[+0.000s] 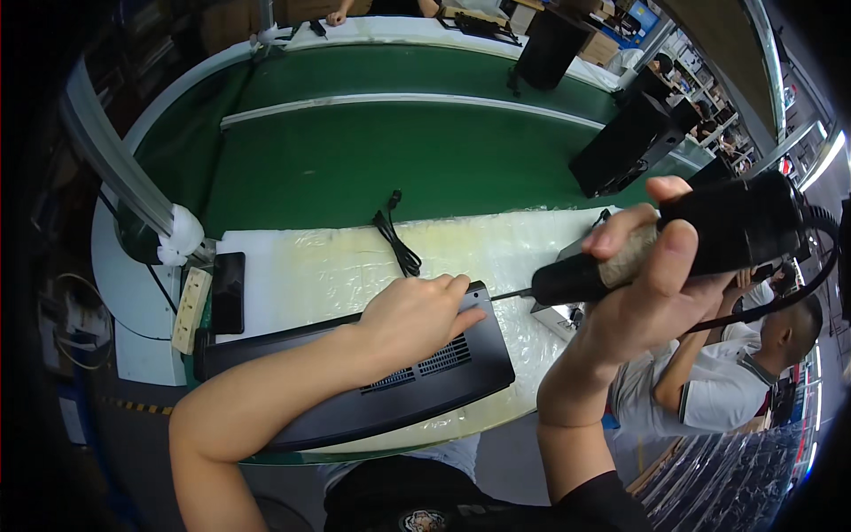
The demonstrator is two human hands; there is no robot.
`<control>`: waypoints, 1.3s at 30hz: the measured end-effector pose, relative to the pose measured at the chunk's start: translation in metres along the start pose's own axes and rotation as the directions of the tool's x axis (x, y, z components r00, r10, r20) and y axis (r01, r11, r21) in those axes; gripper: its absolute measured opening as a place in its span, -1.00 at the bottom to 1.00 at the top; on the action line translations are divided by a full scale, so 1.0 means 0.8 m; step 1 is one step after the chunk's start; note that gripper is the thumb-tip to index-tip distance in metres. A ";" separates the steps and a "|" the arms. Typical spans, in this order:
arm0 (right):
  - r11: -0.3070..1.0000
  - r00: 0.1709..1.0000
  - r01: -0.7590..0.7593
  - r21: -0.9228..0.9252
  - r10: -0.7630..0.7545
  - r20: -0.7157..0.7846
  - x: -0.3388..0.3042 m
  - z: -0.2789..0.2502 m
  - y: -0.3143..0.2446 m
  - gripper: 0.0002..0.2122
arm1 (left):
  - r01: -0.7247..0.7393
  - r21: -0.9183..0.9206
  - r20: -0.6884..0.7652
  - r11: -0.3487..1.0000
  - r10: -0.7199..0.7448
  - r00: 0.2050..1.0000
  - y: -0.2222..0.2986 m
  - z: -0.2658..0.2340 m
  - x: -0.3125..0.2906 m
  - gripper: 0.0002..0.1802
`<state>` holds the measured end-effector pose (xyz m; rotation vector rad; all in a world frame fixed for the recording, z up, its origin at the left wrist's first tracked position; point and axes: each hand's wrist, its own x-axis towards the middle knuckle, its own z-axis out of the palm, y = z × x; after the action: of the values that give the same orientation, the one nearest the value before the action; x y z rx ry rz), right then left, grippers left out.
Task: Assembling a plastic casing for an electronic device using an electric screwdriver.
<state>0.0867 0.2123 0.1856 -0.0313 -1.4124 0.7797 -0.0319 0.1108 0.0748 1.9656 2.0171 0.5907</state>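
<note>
A long black case (483,355) with slotted vents lies on the bench before me, its right end toward the screwdriver. My left hand (412,319) is closed over the far edge near that right end, thumb pointing right; its fingertips are partly hidden. In my right hand (656,275) is a black corded electric screwdriver (567,282), tan wrap round its grip, held almost level. Its thin bit points left and reaches the case's far right corner, close to my left fingers. Whether it sits on a screw, I cannot tell.
A coiled black power cord (399,244) lies beyond the case. At left are a phone (229,293), a power strip (191,310) and a metal post (120,142). Black towers (625,146) stand on the green conveyor (399,151). Someone in a pale shirt (727,395) sits at right.
</note>
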 end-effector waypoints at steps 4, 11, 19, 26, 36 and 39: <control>1.000 0.999 0.022 0.017 -0.023 0.034 -0.006 0.010 0.014 -0.63 | -0.013 0.001 -0.004 1.000 0.013 1.000 -0.001 0.002 0.001 -0.50; 1.000 0.993 0.013 -0.017 -0.011 0.117 -0.028 0.018 0.036 -0.61 | -0.004 0.013 -0.018 1.000 0.004 1.000 0.003 0.002 -0.001 -0.53; 0.998 0.985 0.034 -0.053 -0.024 0.172 -0.039 0.018 0.044 -0.51 | -0.003 -0.004 -0.057 1.000 0.003 0.998 0.006 0.003 0.000 -0.54; 0.999 0.994 -0.051 0.019 0.049 0.096 -0.035 0.020 0.049 -0.56 | -0.005 0.002 -0.056 1.000 0.005 0.998 0.002 0.005 0.001 -0.52; 0.872 0.953 -0.053 -0.486 -0.102 -0.287 -0.045 -0.168 0.046 -0.80 | 0.041 -0.023 -0.044 0.999 -0.042 0.998 0.008 0.005 0.002 -0.52; 0.818 0.951 -0.110 -0.565 -0.079 -0.300 -0.069 -0.224 0.071 -0.68 | 0.065 -0.005 -0.011 0.998 -0.065 0.998 0.017 -0.001 0.007 -0.50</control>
<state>0.2215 0.3031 0.0757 -0.6179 -1.2951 0.3084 -0.0206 0.1162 0.0819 1.8900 2.0760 0.5914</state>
